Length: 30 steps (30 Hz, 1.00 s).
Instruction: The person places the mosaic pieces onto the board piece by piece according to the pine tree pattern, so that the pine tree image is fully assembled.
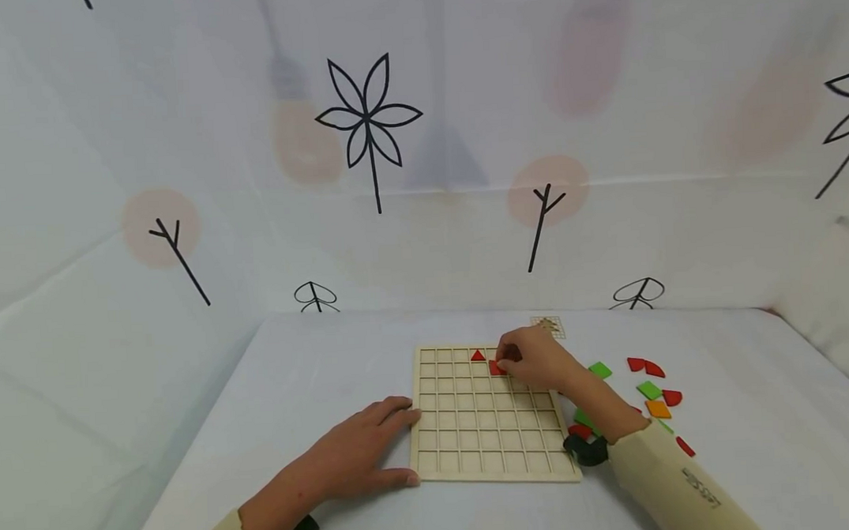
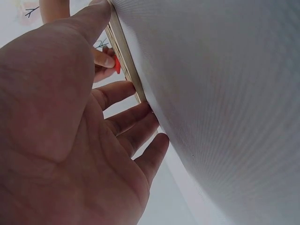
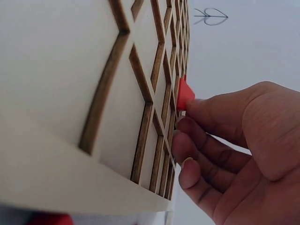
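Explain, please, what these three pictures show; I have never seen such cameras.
No machine is here: one person works bare-handed. The wide picture is taken from the head; the two others from the left and right wrists. On the white surface lies a wooden grid board, a red triangle in its far row. The left hand touches the board's left side; the right hand pinches a red piece close to the triangle. To the board's right lie green pieces, other red pieces and an orange piece. Beyond its far edge is a small card.
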Motion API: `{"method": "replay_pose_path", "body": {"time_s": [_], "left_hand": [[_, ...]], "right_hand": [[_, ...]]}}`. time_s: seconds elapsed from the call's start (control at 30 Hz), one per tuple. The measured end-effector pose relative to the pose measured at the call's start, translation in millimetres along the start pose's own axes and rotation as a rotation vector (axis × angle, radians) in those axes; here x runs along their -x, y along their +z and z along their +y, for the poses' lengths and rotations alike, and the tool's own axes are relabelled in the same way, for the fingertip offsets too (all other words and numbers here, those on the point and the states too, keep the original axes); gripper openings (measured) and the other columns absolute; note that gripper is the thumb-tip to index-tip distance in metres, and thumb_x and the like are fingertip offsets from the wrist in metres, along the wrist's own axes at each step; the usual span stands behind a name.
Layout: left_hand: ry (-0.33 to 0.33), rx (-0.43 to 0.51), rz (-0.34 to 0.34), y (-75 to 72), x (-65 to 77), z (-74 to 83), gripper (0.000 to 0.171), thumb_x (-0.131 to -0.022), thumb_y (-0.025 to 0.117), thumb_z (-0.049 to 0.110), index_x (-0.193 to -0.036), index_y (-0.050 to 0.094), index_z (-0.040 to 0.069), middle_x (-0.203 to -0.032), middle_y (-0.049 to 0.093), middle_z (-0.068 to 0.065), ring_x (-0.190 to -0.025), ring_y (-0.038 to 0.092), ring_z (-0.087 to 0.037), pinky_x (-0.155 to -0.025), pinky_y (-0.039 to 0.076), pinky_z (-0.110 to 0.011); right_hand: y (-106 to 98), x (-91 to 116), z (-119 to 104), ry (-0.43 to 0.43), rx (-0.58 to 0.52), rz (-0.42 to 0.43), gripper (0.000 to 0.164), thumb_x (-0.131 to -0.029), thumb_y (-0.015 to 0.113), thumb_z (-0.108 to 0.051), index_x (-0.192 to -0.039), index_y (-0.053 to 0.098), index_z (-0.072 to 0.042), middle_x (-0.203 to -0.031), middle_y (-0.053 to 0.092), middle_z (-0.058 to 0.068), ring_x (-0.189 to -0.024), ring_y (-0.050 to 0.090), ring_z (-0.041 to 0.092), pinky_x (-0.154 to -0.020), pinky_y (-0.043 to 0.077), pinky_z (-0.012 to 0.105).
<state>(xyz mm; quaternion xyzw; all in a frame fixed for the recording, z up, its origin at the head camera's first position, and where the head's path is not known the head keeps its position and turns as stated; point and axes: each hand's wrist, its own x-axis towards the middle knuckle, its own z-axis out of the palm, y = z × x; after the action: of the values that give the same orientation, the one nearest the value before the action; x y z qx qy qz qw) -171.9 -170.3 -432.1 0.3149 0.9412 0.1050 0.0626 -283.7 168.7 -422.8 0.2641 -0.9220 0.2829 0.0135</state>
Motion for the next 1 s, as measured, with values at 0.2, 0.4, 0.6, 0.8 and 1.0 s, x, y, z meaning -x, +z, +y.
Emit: {"method": "replay_pose_path", "body": {"time_s": [0.2, 0.4, 0.6, 0.8, 1.0], "left_hand": [[-0.004, -0.01, -0.003, 0.9, 0.4, -1.4, 0.086, -0.094, 0.059, 0.076, -0.162, 0.041, 0.026, -0.167, 0.036, 0.003, -0.15, 0.044, -0.022, -0.118, 0.044, -0.045], [-0.011, -0.007, -0.008, 1.4, 0.5, -3.0, 0.086, -0.094, 0.06, 0.076, -0.162, 0.042, 0.027, -0.167, 0.036, 0.004, -0.15, 0.044, -0.022, -0.117, 0.045, -0.046], [-0.007, -0.013, -0.004, 2.5, 0.6, -4.1, 0.086, -0.094, 0.057, 0.077, -0.162, 0.041, 0.027, -0.168, 0.035, 0.004, -0.15, 0.043, -0.022, -0.118, 0.044, -0.046], [0.019, 0.011, 0.016, 1.3, 1.8, -2.1, 0.084, -0.095, 0.059, 0.075, -0.162, 0.042, 0.026, -0.166, 0.037, 0.003, -0.149, 0.045, -0.022, -0.117, 0.045, -0.046], [0.011, 0.006, 0.01, 0.3, 2.2, -1.1, 0.084, -0.095, 0.06, 0.074, -0.162, 0.041, 0.027, -0.166, 0.037, 0.003, -0.149, 0.044, -0.022, -0.117, 0.045, -0.046]], "right_hand": [[-1, 0, -1, 0.007, 0.0, -0.018, 0.01, -0.098, 0.074, -0.006, -0.089, 0.075, -0.009, -0.079, 0.067, -0.005, -0.071, 0.056, 0.01, -0.067, 0.05, 0.032], [-11, 5, -3, -0.018, -0.005, -0.013, 0.008, -0.099, 0.071, -0.003, -0.094, 0.076, -0.007, -0.087, 0.071, -0.001, -0.075, 0.058, 0.009, -0.07, 0.052, 0.031], [-23, 15, 0, -0.026, 0.048, -0.001, 0.009, -0.097, 0.072, -0.001, -0.094, 0.076, -0.008, -0.086, 0.07, -0.002, -0.077, 0.058, 0.011, -0.071, 0.053, 0.032], [-28, 30, 5, 0.057, 0.094, -0.025, 0.005, -0.098, 0.073, -0.005, -0.095, 0.075, -0.009, -0.087, 0.066, -0.004, -0.079, 0.057, 0.012, -0.071, 0.052, 0.032], [-35, 48, 12, 0.122, 0.109, -0.035, 0.002, -0.097, 0.075, -0.01, -0.095, 0.073, -0.009, -0.084, 0.064, -0.005, -0.074, 0.054, 0.014, -0.063, 0.05, 0.029]]}}
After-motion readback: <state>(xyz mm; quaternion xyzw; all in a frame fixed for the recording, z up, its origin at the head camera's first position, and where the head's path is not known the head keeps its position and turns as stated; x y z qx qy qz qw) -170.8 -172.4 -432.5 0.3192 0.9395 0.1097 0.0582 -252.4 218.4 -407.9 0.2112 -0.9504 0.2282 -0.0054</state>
